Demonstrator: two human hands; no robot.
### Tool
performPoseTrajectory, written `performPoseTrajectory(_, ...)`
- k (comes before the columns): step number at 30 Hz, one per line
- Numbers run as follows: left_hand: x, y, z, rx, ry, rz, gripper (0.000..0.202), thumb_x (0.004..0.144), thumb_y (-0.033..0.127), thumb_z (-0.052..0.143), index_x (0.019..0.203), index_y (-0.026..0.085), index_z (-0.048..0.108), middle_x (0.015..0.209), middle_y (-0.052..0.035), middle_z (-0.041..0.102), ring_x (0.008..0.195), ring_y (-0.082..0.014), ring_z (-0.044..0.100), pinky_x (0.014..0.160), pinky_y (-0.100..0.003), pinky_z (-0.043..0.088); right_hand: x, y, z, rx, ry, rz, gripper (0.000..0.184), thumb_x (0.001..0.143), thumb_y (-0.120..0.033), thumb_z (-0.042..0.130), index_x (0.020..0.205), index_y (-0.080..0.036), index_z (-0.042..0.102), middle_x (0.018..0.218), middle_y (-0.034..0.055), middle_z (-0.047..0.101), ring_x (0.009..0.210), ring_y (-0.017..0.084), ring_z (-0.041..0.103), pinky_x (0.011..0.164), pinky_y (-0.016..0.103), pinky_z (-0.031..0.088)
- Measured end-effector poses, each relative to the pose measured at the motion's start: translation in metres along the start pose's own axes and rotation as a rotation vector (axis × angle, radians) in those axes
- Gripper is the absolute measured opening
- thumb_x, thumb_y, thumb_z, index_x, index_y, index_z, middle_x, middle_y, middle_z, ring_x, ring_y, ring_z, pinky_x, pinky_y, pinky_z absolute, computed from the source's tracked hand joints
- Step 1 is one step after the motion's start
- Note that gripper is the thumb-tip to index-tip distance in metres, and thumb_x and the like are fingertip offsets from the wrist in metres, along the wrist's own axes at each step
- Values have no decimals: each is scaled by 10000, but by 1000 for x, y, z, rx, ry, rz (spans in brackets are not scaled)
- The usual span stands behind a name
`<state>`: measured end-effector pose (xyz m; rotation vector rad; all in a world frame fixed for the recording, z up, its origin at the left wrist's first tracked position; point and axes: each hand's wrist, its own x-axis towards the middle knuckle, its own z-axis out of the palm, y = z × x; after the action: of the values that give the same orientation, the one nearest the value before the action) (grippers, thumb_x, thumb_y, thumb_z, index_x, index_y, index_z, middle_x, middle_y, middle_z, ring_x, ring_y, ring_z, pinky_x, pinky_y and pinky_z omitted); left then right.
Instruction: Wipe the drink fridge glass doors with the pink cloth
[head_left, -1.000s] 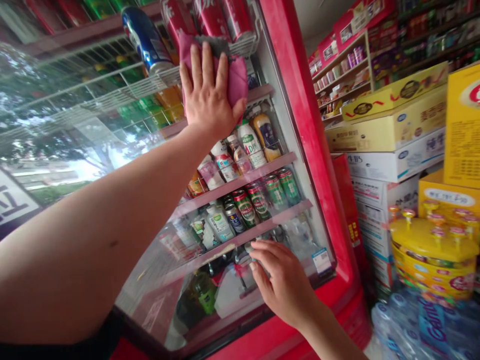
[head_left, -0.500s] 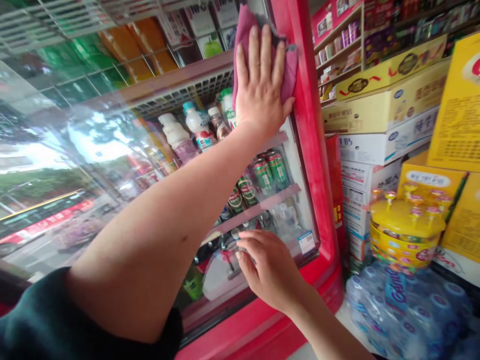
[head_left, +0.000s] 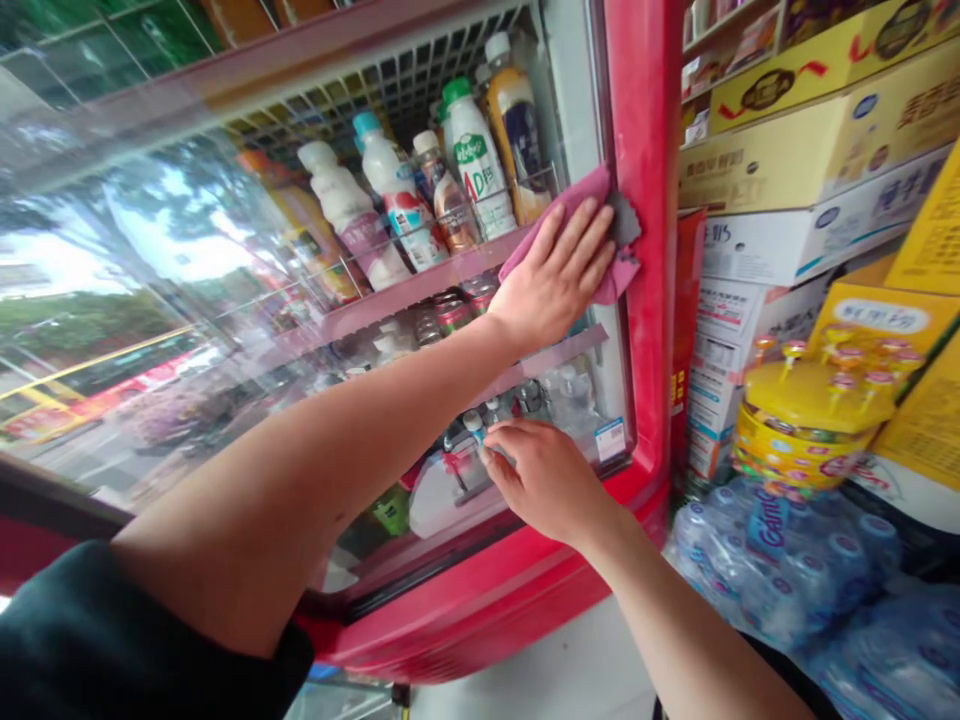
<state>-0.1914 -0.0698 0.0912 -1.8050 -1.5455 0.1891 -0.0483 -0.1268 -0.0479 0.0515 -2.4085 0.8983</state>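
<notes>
My left hand (head_left: 559, 275) lies flat, fingers stretched out, pressing a pink cloth (head_left: 615, 272) against the glass door (head_left: 187, 300) of a red drinks fridge, right at its red right-hand frame (head_left: 641, 120). My right hand (head_left: 544, 475) rests lower down on the same glass, fingers loosely spread, near a white price sticker (head_left: 609, 440). Behind the glass stand bottles (head_left: 480, 160) on a shelf, with cans (head_left: 450, 312) on the shelf below.
Stacked cardboard boxes (head_left: 787, 215) stand right of the fridge. A yellow tub (head_left: 814, 420) sits on them, with shrink-wrapped water bottles (head_left: 780, 570) on the floor. The glass reflects trees and a street.
My left hand has slid the pink cloth down the glass along the red frame, from the upper shelves to the bottle shelf. My right hand stayed on the lower glass.
</notes>
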Motion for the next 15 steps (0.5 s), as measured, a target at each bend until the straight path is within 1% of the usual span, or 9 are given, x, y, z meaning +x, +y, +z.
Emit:
performPoseTrajectory(2, -31, 8, 1, -268, -46, -32, 580, 1100, 247, 405, 1645, 66, 487, 1856, -158, 272, 1763, -316, 80, 1443, -595, -24, 2, 7, 13, -22, -134, 80, 261, 1117, -244, 510, 1134, -191, 764, 1205, 115, 821, 1197, 256, 754, 1069, 360, 517)
performPoseTrajectory(4, -68, 19, -2, -646, -66, -177, 503, 1059, 222, 495, 1530, 112, 634, 1821, -118, 363, 1762, -264, 128, 1447, -533, -67, 1, 15, 33, -48, -262, 141, 271, 1108, -272, 531, 1130, -167, 780, 1216, 165, 822, 1209, 301, 761, 1059, 394, 529)
performPoseTrajectory(5, -89, 27, -5, -742, -61, -254, 466, 1039, 225, 534, 1471, 138, 687, 1794, -105, 418, 1755, -259, 180, 1449, -526, -64, -3, 19, 45, -55, -315, 158, 268, 1097, -281, 557, 1098, -152, 791, 1193, 190, 825, 1196, 322, 768, 1048, 413, 540)
performPoseTrajectory(7, -136, 49, -12, -818, -35, -397, 414, 999, 231, 609, 1385, 163, 743, 1752, -115, 489, 1736, -292, 269, 1450, -561, -43, -14, 27, 72, -63, -422, 192, 259, 1086, -300, 609, 1041, -135, 803, 1153, 211, 827, 1181, 331, 773, 1054, 441, 559)
performPoseTrajectory(8, -162, 64, -16, -856, -5, -494, 387, 976, 247, 654, 1339, 174, 765, 1730, -129, 522, 1728, -316, 294, 1447, -580, -32, -23, 30, 85, -65, -481, 212, 256, 1089, -323, 633, 1045, -136, 803, 1160, 196, 825, 1179, 315, 772, 1064, 451, 571)
performPoseTrajectory(10, -214, 101, -23, -952, 78, -735, 358, 957, 330, 726, 1284, 201, 790, 1676, -149, 591, 1708, -364, 343, 1443, -613, 31, -43, 35, 110, -66, -596, 266, 261, 1081, -399, 706, 1139, -155, 778, 1205, 118, 808, 1153, 263, 769, 1067, 480, 606)
performPoseTrajectory(12, -265, 146, -29, -1091, 180, -1001, 393, 963, 455, 748, 1278, 223, 792, 1556, -153, 699, 1635, -382, 470, 1421, -591, 202, -67, 38, 132, -50, -685, 317, 314, 1062, -433, 753, 1233, -169, 750, 1270, 89, 778, 1153, 246, 760, 1053, 492, 631)
performPoseTrajectory(14, -309, 194, -33, -1297, 281, -1249, 473, 1043, 576, 608, 1316, 226, 771, 1348, -145, 801, 1475, -356, 641, 1311, -550, 422, -94, 36, 151, 7, -731, 345, 345, 1060, -436, 759, 1284, -176, 731, 1314, 92, 756, 1164, 249, 751, 1043, 492, 640)
performPoseTrajectory(15, -328, 217, -35, -1416, 336, -1354, 523, 1052, 632, 563, 1296, 221, 776, 1274, -143, 822, 1408, -349, 687, 1264, -535, 476, -108, 34, 159, 53, -739, 352, 352, 1063, -441, 753, 1294, -178, 726, 1321, 93, 750, 1165, 249, 748, 1040, 491, 640)
